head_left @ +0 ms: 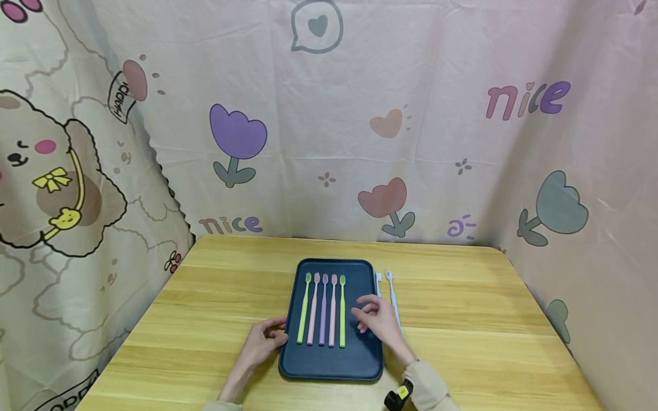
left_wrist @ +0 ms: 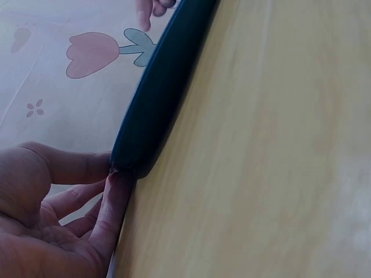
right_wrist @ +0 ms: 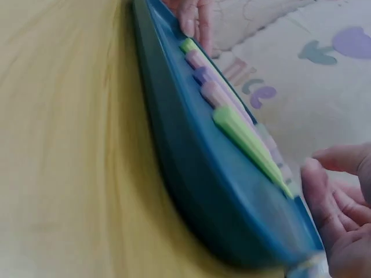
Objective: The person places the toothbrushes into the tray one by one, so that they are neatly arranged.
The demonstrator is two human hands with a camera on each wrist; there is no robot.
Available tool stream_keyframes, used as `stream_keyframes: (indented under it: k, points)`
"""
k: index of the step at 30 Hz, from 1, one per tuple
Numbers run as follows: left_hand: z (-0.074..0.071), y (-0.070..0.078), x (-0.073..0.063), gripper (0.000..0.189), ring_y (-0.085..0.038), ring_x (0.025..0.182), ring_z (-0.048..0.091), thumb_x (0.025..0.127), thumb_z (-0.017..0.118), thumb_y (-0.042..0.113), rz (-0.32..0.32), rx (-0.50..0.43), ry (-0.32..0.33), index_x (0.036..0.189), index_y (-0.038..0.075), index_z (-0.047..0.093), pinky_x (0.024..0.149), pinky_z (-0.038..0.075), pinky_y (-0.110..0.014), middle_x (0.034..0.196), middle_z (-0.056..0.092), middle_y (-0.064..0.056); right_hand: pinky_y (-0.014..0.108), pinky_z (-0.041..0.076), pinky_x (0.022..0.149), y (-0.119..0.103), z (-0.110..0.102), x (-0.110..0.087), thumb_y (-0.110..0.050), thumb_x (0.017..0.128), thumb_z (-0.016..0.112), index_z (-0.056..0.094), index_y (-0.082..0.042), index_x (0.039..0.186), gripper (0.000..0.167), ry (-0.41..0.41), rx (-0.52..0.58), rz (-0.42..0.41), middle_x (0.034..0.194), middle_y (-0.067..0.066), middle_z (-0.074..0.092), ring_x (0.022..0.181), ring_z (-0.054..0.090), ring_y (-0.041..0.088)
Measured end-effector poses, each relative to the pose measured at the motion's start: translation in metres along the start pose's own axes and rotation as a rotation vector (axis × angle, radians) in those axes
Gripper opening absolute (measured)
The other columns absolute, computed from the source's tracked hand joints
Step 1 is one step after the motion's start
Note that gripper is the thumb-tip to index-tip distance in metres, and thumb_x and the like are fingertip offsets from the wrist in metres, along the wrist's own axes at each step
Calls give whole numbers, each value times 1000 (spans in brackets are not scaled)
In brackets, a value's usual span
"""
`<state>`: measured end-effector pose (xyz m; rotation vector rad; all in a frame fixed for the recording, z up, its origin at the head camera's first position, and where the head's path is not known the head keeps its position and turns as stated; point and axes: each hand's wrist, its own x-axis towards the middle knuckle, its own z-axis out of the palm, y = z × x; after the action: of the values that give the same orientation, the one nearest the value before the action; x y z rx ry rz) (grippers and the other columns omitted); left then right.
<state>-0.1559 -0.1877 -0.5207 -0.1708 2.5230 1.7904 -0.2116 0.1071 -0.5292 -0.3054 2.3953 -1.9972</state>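
A dark blue tray (head_left: pixel 329 364) lies on the table with several toothbrushes side by side in it: a green toothbrush (head_left: pixel 304 314), a pink toothbrush (head_left: pixel 313 314), a purple toothbrush (head_left: pixel 323 314), another pink toothbrush (head_left: pixel 333 314) and a second green toothbrush (head_left: pixel 342 314). My left hand (head_left: pixel 262 342) holds the tray's left edge between thumb and fingers. Over the tray's right side hovers my right hand (head_left: pixel 379 322), fingers loosely bent, nothing between them. Beyond it lie a blue toothbrush (head_left: pixel 393 291) and a second light blue toothbrush (head_left: pixel 378 278), both partly hidden.
The wooden table (head_left: pixel 462 319) extends on both sides of the tray. A printed curtain (head_left: pixel 319 103) hangs behind the table and along its sides. On the right wrist is a black strap (head_left: pixel 396 398) with a yellow mark.
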Motion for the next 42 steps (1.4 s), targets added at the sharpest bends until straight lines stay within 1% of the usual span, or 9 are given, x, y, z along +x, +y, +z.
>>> stream_keyframes:
  k: [6,9,14,19,27,28,33,37,42]
  points:
    - [0,0,0,40,-13,77,58,83,70,-9,-10,6,3,123,-10,65,64,45,-19,110,70,-21,25,49,44,10,-25,-5,4,85,73,65,14,109,27,206,-11,-11,71,26,66,46,56,8]
    - [0,0,0,40,-13,77,58,84,69,-9,-16,3,5,123,-10,65,64,45,-19,110,70,-20,21,47,46,18,-40,-5,6,84,73,66,15,108,26,284,-17,-13,68,14,66,49,54,5]
    - [0,0,0,40,-14,78,58,83,69,-9,-15,-3,4,123,-11,64,64,45,-19,110,70,-21,15,45,56,29,-62,-7,0,85,76,68,11,110,29,354,-27,-9,69,-6,62,56,53,-1]
    - [0,0,0,40,-13,78,58,83,70,-9,-24,2,4,123,-10,65,65,45,-19,110,70,-20,16,47,59,35,-74,-9,-1,85,76,69,8,111,29,353,-16,27,71,-9,59,59,55,1]
    - [0,1,-1,41,-11,77,57,83,69,-9,-3,9,1,123,-11,64,64,44,-19,109,70,-21,18,46,61,38,-80,-9,-8,84,79,70,3,112,32,283,-87,61,78,3,62,63,54,3]
    - [0,1,-1,41,-11,77,57,83,69,-9,-14,1,3,123,-10,65,64,44,-19,109,70,-20,18,46,61,38,-81,-9,-8,84,79,70,3,112,32,275,-99,63,78,4,62,63,54,3]
    - [0,0,-1,40,-12,76,57,83,69,-9,-13,5,5,123,-10,65,63,44,-19,109,70,-20,19,45,61,38,-81,-10,-9,84,80,70,2,112,32,250,-155,64,79,6,63,62,53,3]
    - [1,-1,1,40,-13,77,57,83,70,-9,-14,16,19,122,-10,65,63,44,-19,109,70,-20,18,44,61,21,-79,-15,-6,85,78,67,7,113,33,235,-183,67,80,11,63,62,52,3]
    - [3,-2,2,40,-14,78,58,83,69,-10,-19,18,35,122,-11,65,63,43,-18,110,70,-22,17,44,60,23,-80,-13,-5,85,77,67,8,115,34,222,-211,97,82,12,64,62,53,2]
